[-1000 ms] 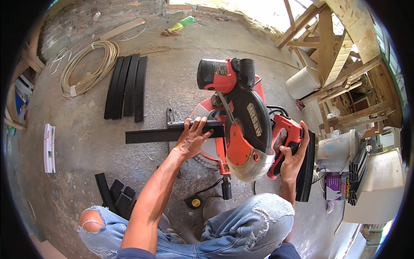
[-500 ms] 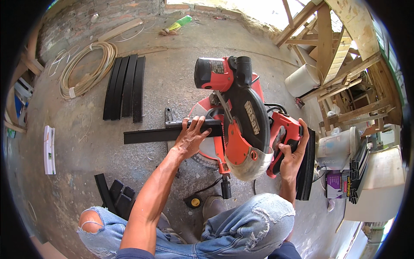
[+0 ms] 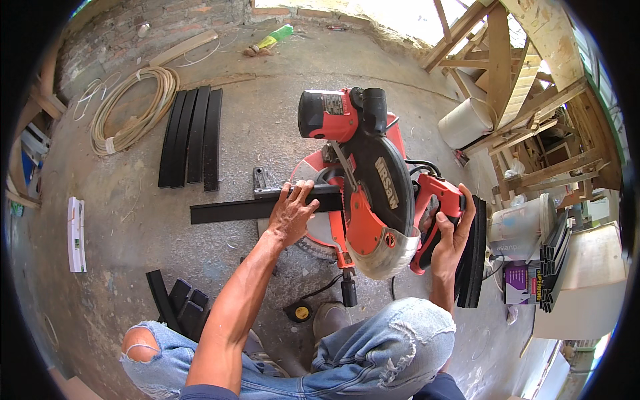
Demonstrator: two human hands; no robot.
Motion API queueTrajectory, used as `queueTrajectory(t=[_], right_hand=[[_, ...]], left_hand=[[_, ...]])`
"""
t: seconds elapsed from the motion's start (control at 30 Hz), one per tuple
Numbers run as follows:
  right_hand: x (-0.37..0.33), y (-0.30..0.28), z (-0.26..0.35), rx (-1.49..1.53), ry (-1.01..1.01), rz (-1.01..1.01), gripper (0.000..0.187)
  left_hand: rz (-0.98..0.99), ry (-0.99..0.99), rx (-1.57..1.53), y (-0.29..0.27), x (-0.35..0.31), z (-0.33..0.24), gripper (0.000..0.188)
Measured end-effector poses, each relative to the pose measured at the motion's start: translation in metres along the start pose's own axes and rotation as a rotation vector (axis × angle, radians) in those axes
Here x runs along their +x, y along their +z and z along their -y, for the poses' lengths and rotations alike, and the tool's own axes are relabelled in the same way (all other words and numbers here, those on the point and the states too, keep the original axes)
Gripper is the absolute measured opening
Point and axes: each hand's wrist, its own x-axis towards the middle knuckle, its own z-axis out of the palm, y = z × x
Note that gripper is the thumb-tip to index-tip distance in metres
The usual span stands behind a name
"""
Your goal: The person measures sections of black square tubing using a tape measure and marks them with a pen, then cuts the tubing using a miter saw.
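Observation:
A red and black miter saw (image 3: 385, 180) stands on the floor in front of me, its blade mostly hidden by the black guard and the clear lower cover. My left hand (image 3: 291, 217) is closed over a flat black strip (image 3: 230, 211), pinning it on the saw's base against the metal fence (image 3: 267, 190). The strip's right end runs under the saw head; its left end sticks out past the base. Around the saw's red and black handle (image 3: 440, 207), my right hand (image 3: 453, 243) is wrapped, with the thumb on the near side.
Long black strips (image 3: 193, 137) lie at the left, beside a coiled hose (image 3: 133, 110). Short black offcuts (image 3: 183, 303) and a tape measure (image 3: 299, 311) are by my feet. More strips (image 3: 475, 260), a white bucket (image 3: 523, 230) and wooden framing (image 3: 500, 67) stand at the right.
My right thumb has moved slightly upward along the handle. The left hand, the black strip and the saw head look the same, apart from a slight shift of the whole picture.

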Motion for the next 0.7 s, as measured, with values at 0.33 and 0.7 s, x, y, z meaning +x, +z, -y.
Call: queueTrajectory(t=[0.33,0.7], right_hand=[[0.002,0.005,0.008,-0.013,0.061,0.006,0.051],[0.005,0.001,0.005,-0.014,0.085,0.028,0.052]], left_hand=[[0.101,0.002,0.013,-0.027,-0.005,0.006,0.034],[0.077,0.095,0.061,-0.019,-0.010,0.022,0.050]])
